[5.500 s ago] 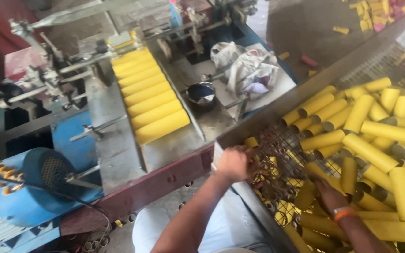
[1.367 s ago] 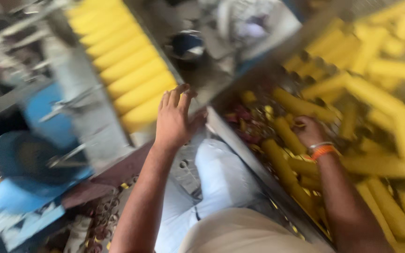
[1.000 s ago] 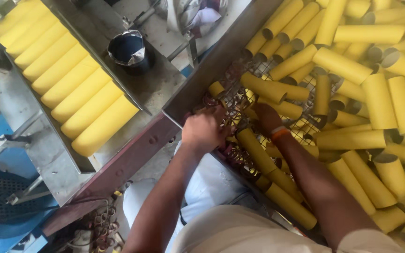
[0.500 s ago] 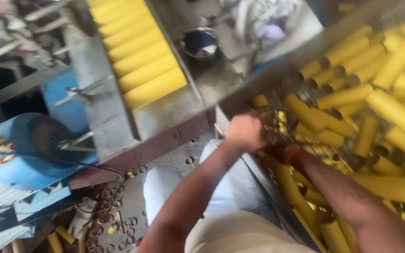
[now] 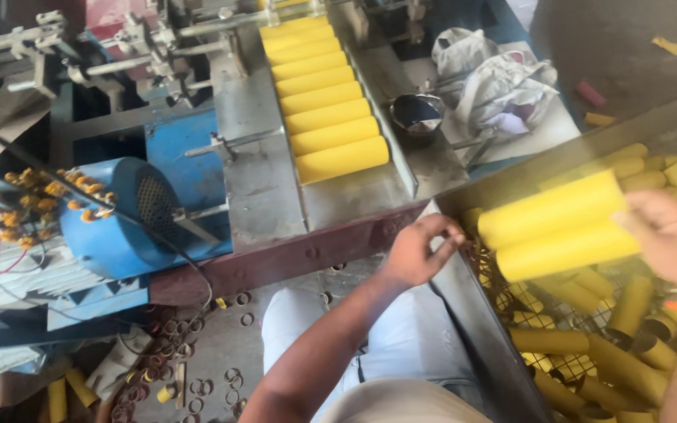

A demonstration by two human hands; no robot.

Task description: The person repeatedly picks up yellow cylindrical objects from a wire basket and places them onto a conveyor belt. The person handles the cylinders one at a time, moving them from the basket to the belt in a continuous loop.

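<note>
My right hand (image 5: 671, 235) grips two yellow cardboard tubes (image 5: 558, 227) side by side and holds them above the wire-mesh bin (image 5: 487, 305) of loose yellow tubes (image 5: 581, 345). My left hand (image 5: 418, 252) rests with curled fingers on the near corner of the bin's metal rim, by the machine's edge. A row of several yellow tubes (image 5: 324, 102) lies side by side on the steel feed tray (image 5: 260, 180) of the machine ahead, left of the lifted tubes.
A blue motor (image 5: 123, 215) with wires sits at the left. A small dark bowl (image 5: 417, 113) and crumpled cloth (image 5: 495, 78) lie on the metal table behind. Cardboard rings (image 5: 197, 376) litter the floor near my knee.
My right hand has come up out of the bin with two yellow tubes. My left hand stays on the bin's rim. The view has swung back toward the machine.
</note>
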